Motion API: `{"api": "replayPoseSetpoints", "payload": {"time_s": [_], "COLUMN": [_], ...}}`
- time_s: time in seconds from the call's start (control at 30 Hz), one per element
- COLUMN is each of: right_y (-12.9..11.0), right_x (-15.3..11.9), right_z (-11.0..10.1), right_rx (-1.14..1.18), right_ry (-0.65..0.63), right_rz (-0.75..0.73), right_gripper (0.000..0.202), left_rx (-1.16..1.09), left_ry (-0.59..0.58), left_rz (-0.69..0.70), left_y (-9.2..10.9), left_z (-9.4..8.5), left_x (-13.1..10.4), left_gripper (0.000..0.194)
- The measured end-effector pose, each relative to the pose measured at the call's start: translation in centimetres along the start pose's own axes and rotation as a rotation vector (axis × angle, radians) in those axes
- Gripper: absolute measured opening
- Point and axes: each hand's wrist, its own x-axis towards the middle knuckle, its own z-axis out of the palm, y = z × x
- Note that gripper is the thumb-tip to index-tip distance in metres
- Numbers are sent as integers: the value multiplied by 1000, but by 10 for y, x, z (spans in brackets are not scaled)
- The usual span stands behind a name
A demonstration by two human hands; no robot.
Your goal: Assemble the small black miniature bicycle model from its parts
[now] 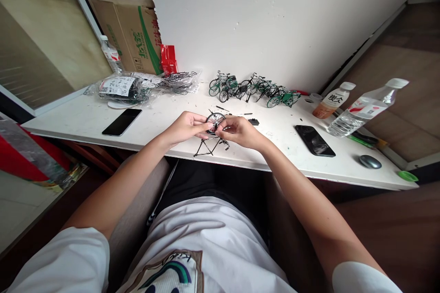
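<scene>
Between my two hands a small black toy bicycle wheel (216,118) with thin spokes is held upright above the table's front edge. My left hand (189,125) pinches it from the left, thumb at the lower rim. The fingertips of my right hand (238,131) close on its right side near the hub. Just below lies a black model bicycle frame (205,147), partly hidden by my hands. Loose thin black parts (245,114) and a small dark block (253,122) lie behind my right hand.
Several small green and black model bicycles (256,88) stand at the back. Plastic-wrapped parts (120,88) lie at left, near a phone (122,122). On the right are another phone (314,140), bottles (369,107) and a mouse (370,161). A cardboard box (129,36) stands at back left.
</scene>
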Motion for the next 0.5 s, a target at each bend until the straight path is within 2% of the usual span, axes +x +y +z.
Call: {"api": "replayPoseSetpoints", "payload": {"time_s": [0.5], "right_y": [-3], "right_x": [-1], "right_z": [-1], "right_rx": [-48], "right_ry": [-7], "right_rz": [-23], "right_gripper": [25], "left_rx": [12], "left_ry": [1], "left_rz": [-3], "left_y": [-3], "left_z": [1], "left_x": [1], "left_gripper": [60]}}
